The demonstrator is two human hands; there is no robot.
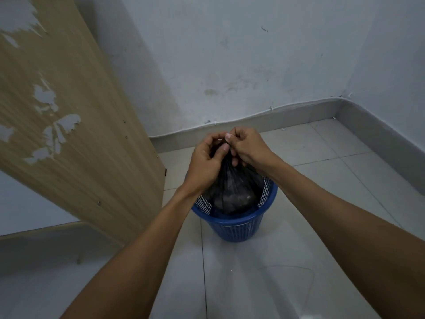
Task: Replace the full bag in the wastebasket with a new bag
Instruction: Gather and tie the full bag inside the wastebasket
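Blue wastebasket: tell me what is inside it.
A full black bag sits in the blue wastebasket, its gathered neck held by the left hand and right hand. The bag's contents and the basket bottom are hidden.

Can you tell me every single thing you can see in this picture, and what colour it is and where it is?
Wastebasket: one, blue mesh plastic, standing on the floor in the middle.
Trash bag: one, black, full, sitting in the wastebasket, its top gathered up above the rim.
Wooden panel: one, tan with peeled grey patches, on the left beside the wastebasket.
Floor tiles: many, pale grey, all across the floor.
Walls: two, whitish, meeting in the corner at the back right.
Baseboard: grey strip along the bottom of the walls.
Left hand: one, closed on the gathered bag top.
Right hand: one, pinching the same bag top.
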